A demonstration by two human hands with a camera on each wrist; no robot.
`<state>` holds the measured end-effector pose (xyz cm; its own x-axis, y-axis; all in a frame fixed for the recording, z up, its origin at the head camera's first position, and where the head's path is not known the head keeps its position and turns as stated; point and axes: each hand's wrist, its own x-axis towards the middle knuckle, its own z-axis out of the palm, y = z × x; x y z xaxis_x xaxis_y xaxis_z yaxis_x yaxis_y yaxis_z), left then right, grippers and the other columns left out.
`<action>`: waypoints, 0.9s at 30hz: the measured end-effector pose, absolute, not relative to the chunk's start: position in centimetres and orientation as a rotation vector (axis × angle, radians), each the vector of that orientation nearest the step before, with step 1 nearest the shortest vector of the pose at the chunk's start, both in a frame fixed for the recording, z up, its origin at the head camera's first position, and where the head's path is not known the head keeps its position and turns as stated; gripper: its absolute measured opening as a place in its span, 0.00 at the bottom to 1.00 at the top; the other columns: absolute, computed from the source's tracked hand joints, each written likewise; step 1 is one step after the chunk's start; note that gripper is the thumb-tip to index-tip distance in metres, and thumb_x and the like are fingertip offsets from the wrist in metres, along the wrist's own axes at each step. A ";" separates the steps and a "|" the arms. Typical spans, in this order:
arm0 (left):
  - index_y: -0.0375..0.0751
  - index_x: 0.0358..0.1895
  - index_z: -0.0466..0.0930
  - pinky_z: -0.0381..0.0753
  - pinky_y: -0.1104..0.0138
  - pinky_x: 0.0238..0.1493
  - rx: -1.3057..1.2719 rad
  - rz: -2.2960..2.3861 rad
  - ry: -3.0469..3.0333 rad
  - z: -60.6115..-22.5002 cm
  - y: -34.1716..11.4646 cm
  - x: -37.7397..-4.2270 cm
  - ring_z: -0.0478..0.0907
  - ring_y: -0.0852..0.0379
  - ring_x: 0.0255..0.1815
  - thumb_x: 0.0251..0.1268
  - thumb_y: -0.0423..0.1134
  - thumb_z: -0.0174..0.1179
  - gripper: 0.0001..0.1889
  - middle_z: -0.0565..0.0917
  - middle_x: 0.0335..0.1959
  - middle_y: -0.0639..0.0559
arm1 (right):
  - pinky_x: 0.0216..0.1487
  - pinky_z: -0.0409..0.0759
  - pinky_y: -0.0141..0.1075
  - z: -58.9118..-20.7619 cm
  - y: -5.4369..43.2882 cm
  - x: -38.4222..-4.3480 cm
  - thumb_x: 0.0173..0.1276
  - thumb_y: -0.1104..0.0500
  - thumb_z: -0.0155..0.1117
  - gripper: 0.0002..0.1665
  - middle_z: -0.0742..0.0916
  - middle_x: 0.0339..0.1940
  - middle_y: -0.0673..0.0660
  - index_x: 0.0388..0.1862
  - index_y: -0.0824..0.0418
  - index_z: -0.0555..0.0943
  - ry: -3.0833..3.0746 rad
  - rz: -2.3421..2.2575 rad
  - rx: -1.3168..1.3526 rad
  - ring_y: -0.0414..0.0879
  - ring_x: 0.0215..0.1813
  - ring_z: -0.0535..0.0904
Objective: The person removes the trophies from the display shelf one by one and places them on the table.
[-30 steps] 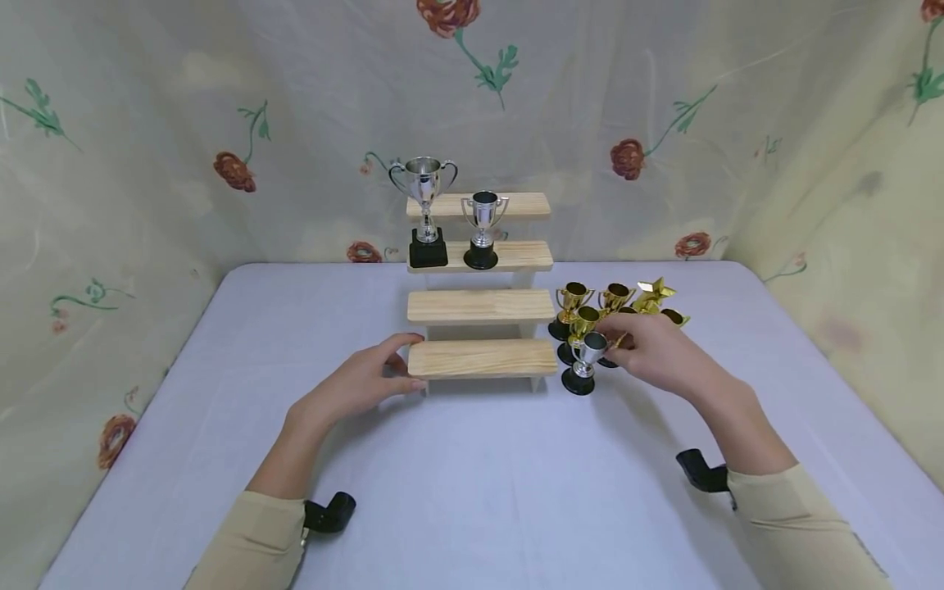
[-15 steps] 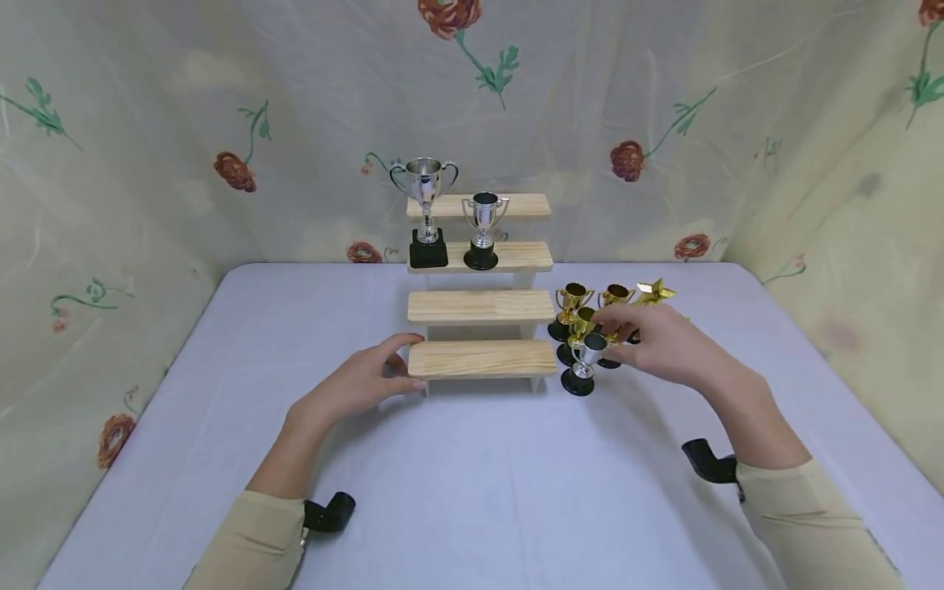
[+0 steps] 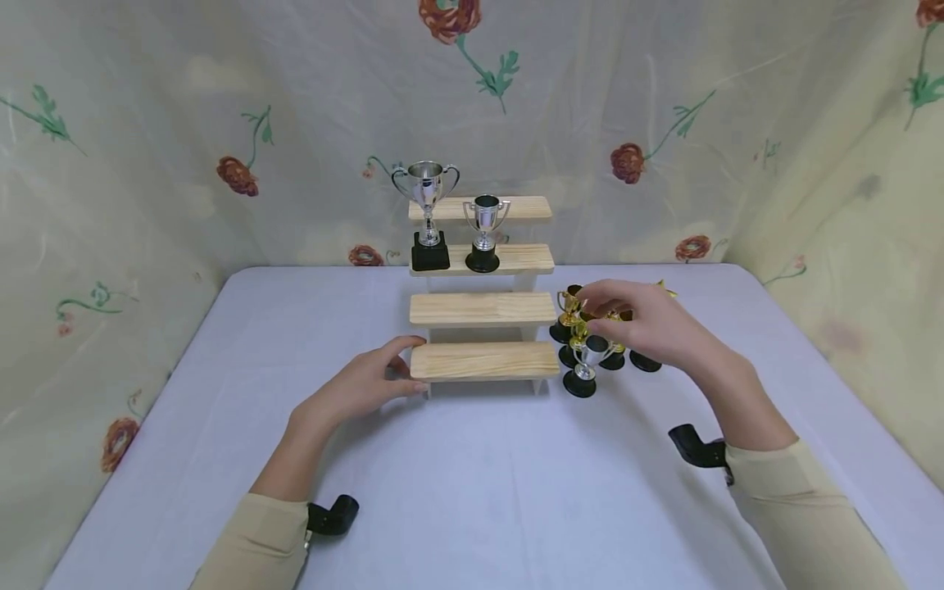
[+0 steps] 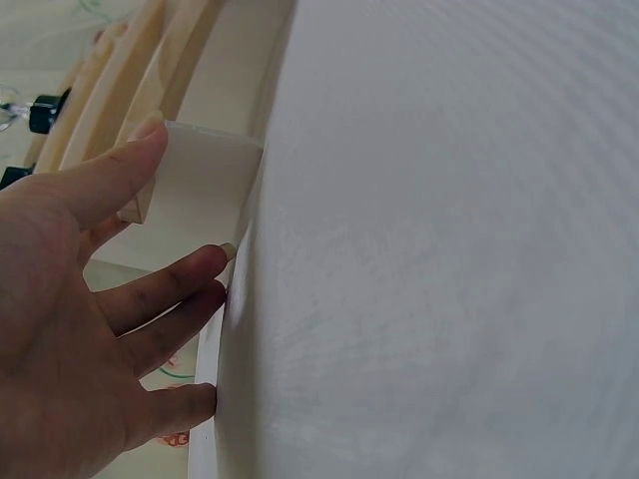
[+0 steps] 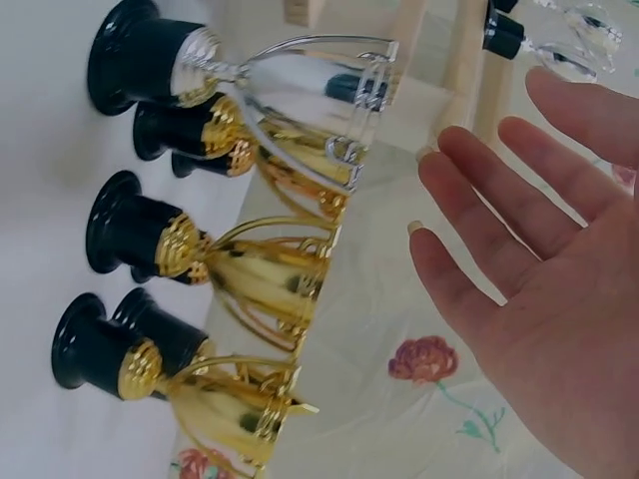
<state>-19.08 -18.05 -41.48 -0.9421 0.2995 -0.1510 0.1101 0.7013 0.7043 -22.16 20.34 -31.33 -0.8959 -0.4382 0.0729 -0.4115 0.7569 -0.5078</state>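
Observation:
My left hand (image 3: 361, 381) holds the left end of the lowest board on a wooden tiered stand (image 3: 483, 360). In the left wrist view its thumb lies against the board's end by the white side panel (image 4: 205, 175), the other fingers spread below. Over a group of trophy cups at the stand's right hovers my right hand (image 3: 645, 324), fingers apart and holding nothing. Nearest the front is a small silver cup (image 3: 585, 373) on a round black base. In the right wrist view gold cups (image 5: 270, 274) stand beside the silver cup (image 5: 300, 75), apart from the fingers.
On the stand's second-highest board are a large silver trophy (image 3: 427, 184) with a square base and a smaller silver trophy (image 3: 483, 217). A white cloth (image 3: 457, 492) covers the table. Behind it hangs a flowered curtain (image 3: 317, 139).
My right hand has lifted and shifted away over the gold cups, uncovering a black base at the right. My left hand stays at the stand's end.

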 end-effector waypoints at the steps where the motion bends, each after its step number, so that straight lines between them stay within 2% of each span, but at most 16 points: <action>1: 0.68 0.72 0.62 0.77 0.62 0.43 0.325 1.074 2.657 -41.5 -18.0 -19.1 0.78 0.53 0.45 0.61 0.57 0.67 0.36 0.83 0.49 0.50 | 0.56 0.78 0.53 -31.2 20.2 -22.2 0.70 0.57 0.63 0.22 0.86 0.52 0.59 0.62 0.56 0.79 2.894 -0.831 -0.709 0.54 0.55 0.82; 10: 0.65 0.73 0.62 0.76 0.61 0.43 0.316 1.061 2.659 -41.3 -17.8 -19.0 0.78 0.53 0.45 0.62 0.56 0.67 0.36 0.83 0.49 0.49 | 0.56 0.78 0.52 -30.5 19.1 -23.2 0.71 0.56 0.62 0.21 0.87 0.49 0.57 0.62 0.56 0.79 2.933 -0.896 -0.672 0.53 0.53 0.82; 19: 0.65 0.73 0.62 0.76 0.61 0.43 0.308 1.065 2.656 -41.6 -17.9 -19.0 0.78 0.53 0.46 0.61 0.57 0.67 0.37 0.83 0.49 0.50 | 0.54 0.78 0.45 -30.1 18.2 -23.8 0.71 0.56 0.62 0.22 0.87 0.50 0.57 0.63 0.54 0.78 2.888 -1.056 -0.637 0.49 0.52 0.83; 27: 0.64 0.73 0.62 0.77 0.60 0.45 0.317 1.072 2.662 -41.4 -17.9 -19.0 0.79 0.53 0.46 0.61 0.56 0.67 0.37 0.83 0.48 0.50 | 0.55 0.77 0.47 -29.5 17.2 -24.1 0.72 0.56 0.62 0.23 0.87 0.52 0.59 0.65 0.54 0.77 2.885 -1.151 -0.660 0.52 0.53 0.82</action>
